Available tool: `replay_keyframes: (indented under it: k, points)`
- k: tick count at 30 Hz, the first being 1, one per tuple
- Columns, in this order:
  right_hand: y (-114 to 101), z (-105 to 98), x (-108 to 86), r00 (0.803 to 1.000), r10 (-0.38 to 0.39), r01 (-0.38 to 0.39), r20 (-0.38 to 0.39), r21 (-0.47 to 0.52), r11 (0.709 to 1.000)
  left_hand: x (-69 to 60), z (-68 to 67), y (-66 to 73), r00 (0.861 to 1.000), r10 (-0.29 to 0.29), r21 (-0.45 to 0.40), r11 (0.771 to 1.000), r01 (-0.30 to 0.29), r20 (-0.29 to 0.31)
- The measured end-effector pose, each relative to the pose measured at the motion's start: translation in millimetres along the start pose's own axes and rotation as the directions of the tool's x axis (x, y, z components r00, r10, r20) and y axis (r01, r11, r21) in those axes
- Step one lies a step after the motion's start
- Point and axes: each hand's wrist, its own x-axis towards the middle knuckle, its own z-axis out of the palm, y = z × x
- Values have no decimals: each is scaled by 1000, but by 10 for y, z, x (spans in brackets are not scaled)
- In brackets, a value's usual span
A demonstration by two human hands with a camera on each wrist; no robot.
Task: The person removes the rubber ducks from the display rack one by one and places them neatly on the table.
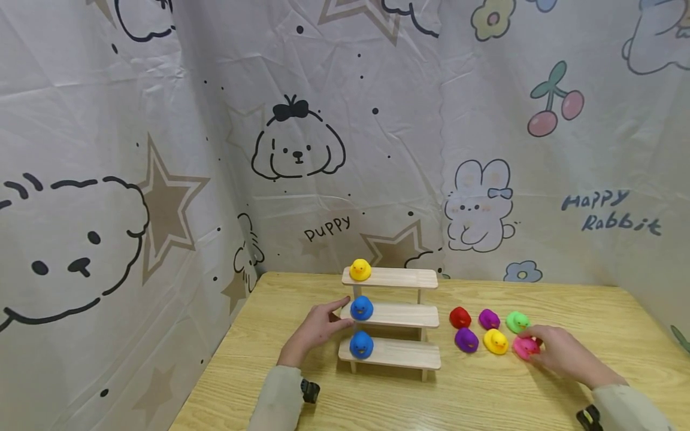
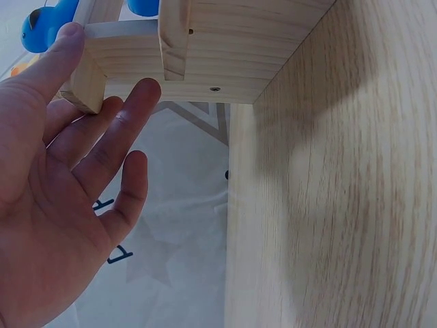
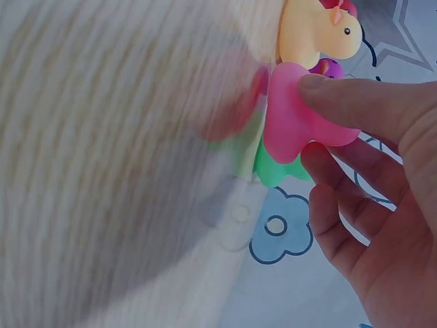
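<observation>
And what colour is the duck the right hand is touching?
The duck is bright pink, seen best in the right wrist view.

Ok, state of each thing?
Left hand: gripping shelf
Right hand: pinching pink duck
Shelf: upright
Pink duck: held
Top yellow duck: upright
Middle blue duck: upright
Bottom blue duck: upright
Red duck: on table
Rear purple duck: on table
Green duck: on table
Front purple duck: on table
Front yellow duck: on table

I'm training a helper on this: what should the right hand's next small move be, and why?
Probably lift the pink duck straight up: the right hand already pinches it, the green duck sits close by and could be nudged, and the wooden rack has bare room on every level.
</observation>
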Motion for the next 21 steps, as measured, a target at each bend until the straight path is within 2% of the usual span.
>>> replay_keyframes:
  k: [7, 21]
  points:
    - [24, 43, 27, 999, -30, 30, -14, 0, 1000, -7, -2, 6, 1000, -6, -1, 1000, 6, 0]
    - [59, 87, 72, 1000, -22, 22, -14, -1, 1000, -7, 6, -11, 1000, -4, -4, 1000, 4, -3]
